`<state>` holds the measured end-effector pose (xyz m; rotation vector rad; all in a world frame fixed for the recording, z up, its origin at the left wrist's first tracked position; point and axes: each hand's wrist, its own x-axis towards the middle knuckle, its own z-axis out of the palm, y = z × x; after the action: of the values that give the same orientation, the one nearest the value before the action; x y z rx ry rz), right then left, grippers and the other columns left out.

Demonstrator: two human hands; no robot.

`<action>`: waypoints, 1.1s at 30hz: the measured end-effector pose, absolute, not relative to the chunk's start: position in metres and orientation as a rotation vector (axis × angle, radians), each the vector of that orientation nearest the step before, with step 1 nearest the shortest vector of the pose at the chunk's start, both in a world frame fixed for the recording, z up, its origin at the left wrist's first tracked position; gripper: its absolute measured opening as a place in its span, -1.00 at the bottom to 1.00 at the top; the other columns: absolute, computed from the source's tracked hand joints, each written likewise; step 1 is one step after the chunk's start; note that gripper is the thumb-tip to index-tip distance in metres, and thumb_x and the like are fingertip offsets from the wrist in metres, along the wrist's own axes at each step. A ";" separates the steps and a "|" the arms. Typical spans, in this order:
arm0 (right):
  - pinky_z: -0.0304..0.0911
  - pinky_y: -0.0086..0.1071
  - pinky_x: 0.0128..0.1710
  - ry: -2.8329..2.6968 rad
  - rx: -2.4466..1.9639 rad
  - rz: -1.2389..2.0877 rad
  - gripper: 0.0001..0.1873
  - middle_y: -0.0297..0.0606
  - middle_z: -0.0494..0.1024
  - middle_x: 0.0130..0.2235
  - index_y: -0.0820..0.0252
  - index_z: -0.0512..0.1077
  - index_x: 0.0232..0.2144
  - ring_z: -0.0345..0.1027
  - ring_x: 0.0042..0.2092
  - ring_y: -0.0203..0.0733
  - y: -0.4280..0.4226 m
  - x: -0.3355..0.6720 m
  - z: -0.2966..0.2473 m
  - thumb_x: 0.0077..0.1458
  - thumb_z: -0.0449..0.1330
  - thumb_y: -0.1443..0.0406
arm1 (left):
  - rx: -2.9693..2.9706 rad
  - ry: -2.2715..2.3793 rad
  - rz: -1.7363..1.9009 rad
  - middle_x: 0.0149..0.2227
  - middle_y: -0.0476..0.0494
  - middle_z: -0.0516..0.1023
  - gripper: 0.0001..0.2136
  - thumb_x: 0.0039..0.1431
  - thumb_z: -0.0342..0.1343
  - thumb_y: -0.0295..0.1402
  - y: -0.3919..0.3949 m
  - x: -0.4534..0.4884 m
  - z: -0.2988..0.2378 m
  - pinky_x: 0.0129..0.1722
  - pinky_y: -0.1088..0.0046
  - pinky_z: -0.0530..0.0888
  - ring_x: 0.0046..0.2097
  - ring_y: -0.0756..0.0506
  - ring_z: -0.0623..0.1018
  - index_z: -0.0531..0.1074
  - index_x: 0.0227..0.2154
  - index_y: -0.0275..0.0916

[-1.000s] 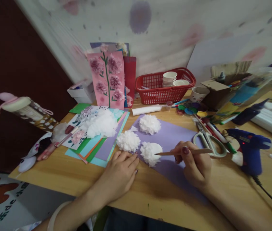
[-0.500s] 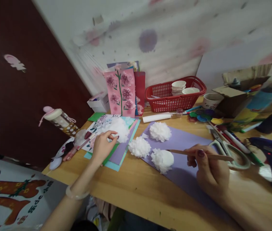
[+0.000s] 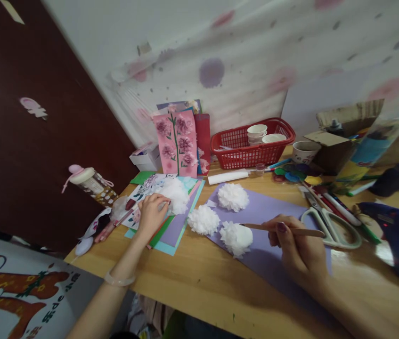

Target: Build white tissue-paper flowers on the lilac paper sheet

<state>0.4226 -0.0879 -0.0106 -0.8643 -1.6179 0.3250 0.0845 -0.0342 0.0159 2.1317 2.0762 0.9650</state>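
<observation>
My left hand rests at the edge of a fluffy pile of white tissue paper, thumb and fingertips closed together on it. Pinched in my right hand is a flat wooden stick. The stick's far tip is at the smooth, rounded white top of a ruffled paper flower. Two more white paper flowers lie close by, a fluffy round flower behind and another flower to the left. All three are on or at the edge of a purple sheet.
Scissors and a blue glue gun lie to the right. Behind stand a red basket with white bowls, a paper cup and a pink flower card. A tumbler is at the left edge.
My left hand has lowered slightly onto the tissue pile, its fingers more closed. The stick's tip has stayed at the front flower. The whole view has shifted a little.
</observation>
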 end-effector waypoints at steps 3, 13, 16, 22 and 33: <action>0.18 -0.44 -0.61 -1.560 -0.864 0.406 -0.66 -0.38 0.36 -0.60 0.16 0.42 -0.40 0.26 -0.60 -0.33 -0.090 0.422 -0.012 0.36 -0.04 0.20 | 2.005 1.965 1.077 -0.18 -0.22 0.58 -0.84 0.13 0.10 -0.31 -0.041 0.087 0.019 0.05 0.16 0.30 -0.06 -0.21 0.48 0.54 -0.38 -0.24; 0.17 -0.46 -0.67 -1.189 -0.828 0.991 -0.59 -0.38 0.35 -0.58 0.21 0.45 -0.40 0.24 -0.60 -0.34 -0.091 0.410 -0.007 0.25 0.10 0.01 | 1.402 1.283 0.953 -0.48 -0.10 0.60 -0.72 -0.12 0.35 -0.20 -0.091 0.149 0.033 -0.29 0.43 0.48 -0.40 -0.05 0.57 0.43 -0.48 -0.27; 0.13 -0.46 -0.68 -1.156 -0.825 1.130 -0.57 -0.40 0.33 -0.59 0.22 0.44 -0.39 0.22 -0.61 -0.34 -0.092 0.406 -0.005 0.22 0.12 -0.03 | 1.340 1.102 0.847 -0.46 -0.09 0.60 -0.75 -0.09 0.35 -0.25 -0.099 0.170 0.039 -0.25 0.40 0.49 -0.39 -0.04 0.57 0.45 -0.43 -0.28; 0.11 -0.45 -0.65 -1.185 -0.806 1.261 -0.59 -0.42 0.32 -0.61 0.22 0.42 -0.40 0.20 -0.61 -0.35 -0.097 0.404 -0.006 0.22 0.11 -0.01 | 1.491 1.186 0.701 -0.44 -0.07 0.58 -0.84 0.06 0.22 -0.28 -0.098 0.190 0.034 -0.25 0.39 0.48 -0.36 -0.05 0.56 0.48 -0.38 -0.28; 0.11 -0.45 -0.67 -1.138 -0.821 1.277 -0.57 -0.41 0.33 -0.61 0.22 0.43 -0.41 0.20 -0.61 -0.36 -0.096 0.406 -0.003 0.19 0.12 -0.03 | 1.706 1.206 0.547 -0.35 -0.09 0.60 -0.83 0.21 0.05 -0.34 -0.105 0.193 0.037 -0.16 0.39 0.43 -0.24 -0.08 0.55 0.53 -0.35 -0.26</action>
<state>0.4062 -0.0962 -0.0031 -0.8210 -1.1382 1.2772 0.1927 -0.1049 0.0370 1.7062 1.2055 0.5474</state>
